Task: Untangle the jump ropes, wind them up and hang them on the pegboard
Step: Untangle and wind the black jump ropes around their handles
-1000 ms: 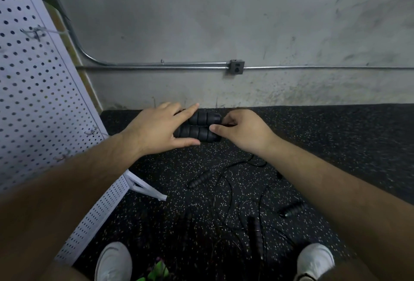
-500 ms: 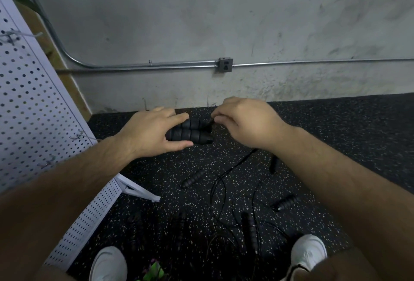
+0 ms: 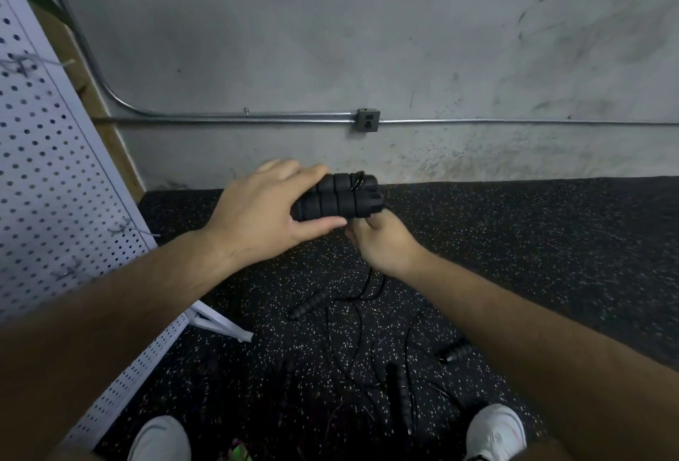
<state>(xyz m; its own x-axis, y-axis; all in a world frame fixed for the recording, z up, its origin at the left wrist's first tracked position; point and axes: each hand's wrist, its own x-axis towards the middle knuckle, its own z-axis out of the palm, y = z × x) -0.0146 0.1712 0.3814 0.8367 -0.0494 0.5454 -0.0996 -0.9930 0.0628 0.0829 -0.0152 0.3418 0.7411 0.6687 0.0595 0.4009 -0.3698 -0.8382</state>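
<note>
My left hand [image 3: 270, 208] grips two black ribbed jump-rope handles [image 3: 338, 199] held side by side at chest height. A thin black cord loops around their right end. Just below that end, my right hand [image 3: 382, 245] pinches the cord, which drops from it toward the floor. More black handles [image 3: 308, 304] [image 3: 455, 349] [image 3: 398, 383] and tangled cord [image 3: 352, 343] lie on the speckled floor between my feet. The white pegboard [image 3: 47, 174] leans at the left with wire hooks [image 3: 121, 229] on it.
A grey concrete wall with a metal conduit and outlet box [image 3: 367, 120] stands ahead. The pegboard's white foot [image 3: 220, 324] juts onto the black rubber floor. My white shoes [image 3: 496, 431] [image 3: 161, 438] frame the rope tangle.
My right hand has dropped from above the handles' right end to just beneath it, carrying the cord around them. The handles have risen and tilted slightly in my left hand.
</note>
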